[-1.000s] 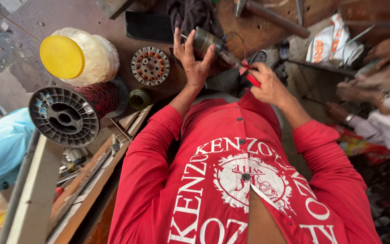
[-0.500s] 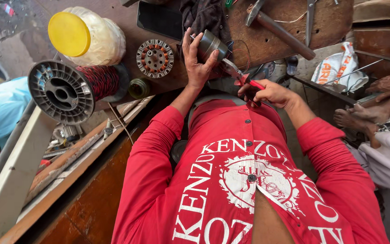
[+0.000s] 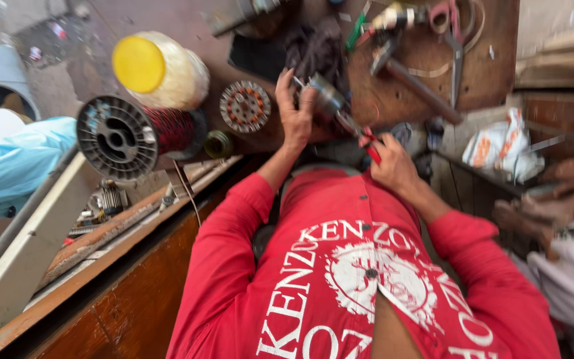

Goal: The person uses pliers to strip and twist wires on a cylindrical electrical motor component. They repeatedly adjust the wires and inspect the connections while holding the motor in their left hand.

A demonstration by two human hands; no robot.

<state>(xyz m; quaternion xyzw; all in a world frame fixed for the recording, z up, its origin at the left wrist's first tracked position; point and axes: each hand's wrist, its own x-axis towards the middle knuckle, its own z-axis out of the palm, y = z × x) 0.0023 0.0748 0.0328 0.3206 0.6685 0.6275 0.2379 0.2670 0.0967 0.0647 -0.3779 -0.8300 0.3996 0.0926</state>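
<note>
noted, left to right: spool (image 3: 131, 136) of red wire lay on its side at the bench (image 3: 134, 299) edge, a yellow-lidded jar (image 3: 161, 70) behind it and a round stator (image 3: 245, 106) just beside. judged the spool could roll off if the bench were knocked. my left hand (image 3: 295, 113) was clasped round a small grey motor part (image 3: 327, 100), held above the bench. my right hand (image 3: 393, 166) was pinched shut on a red-handled tool (image 3: 370, 143), its tip touching the part's near end. a slip of the tip toward the left fingers seemed the main risk, since they wrapped close to it. hammer (image 3: 416, 80) and scissors (image 3: 453, 40) lay well apart, right.
</note>
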